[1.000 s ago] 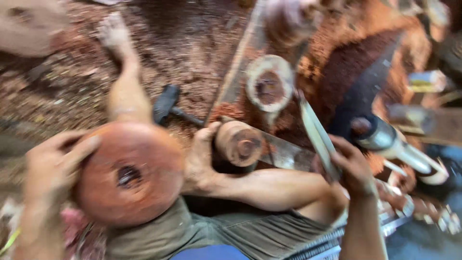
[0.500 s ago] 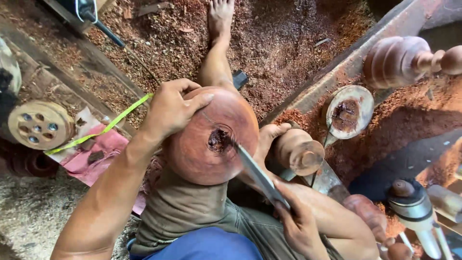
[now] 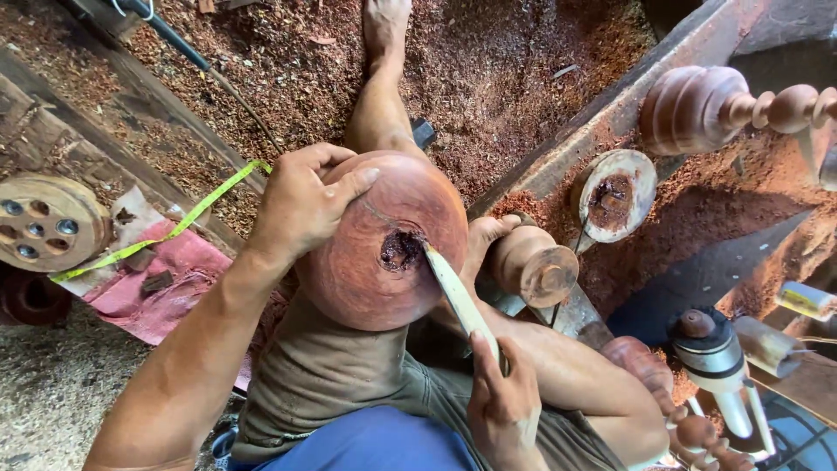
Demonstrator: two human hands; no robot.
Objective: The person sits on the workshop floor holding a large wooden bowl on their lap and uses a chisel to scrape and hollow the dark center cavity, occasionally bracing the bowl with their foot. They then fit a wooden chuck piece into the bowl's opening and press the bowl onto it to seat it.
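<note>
Right hand (image 3: 504,403): closed round a pale chisel (image 3: 462,301), tip in the ragged centre hole of the wooden bowl (image 3: 384,240). Left hand (image 3: 301,205): clamped over the bowl's rim, bowl propped on the knee. Hole shallow, rough; outside already rounded. Beyond: small turned block (image 3: 532,266), faceplate disc (image 3: 615,194), yellow tape measure (image 3: 166,231), sawdust floor (image 3: 488,70).

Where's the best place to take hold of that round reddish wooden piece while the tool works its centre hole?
Probably the upper rim of the round wooden piece, from the far side, as the left hand does now: fingers spread over the curved edge. Its flat face points at the camera, and the dark centre hole must stay free for the pale blade in the right hand.
</note>
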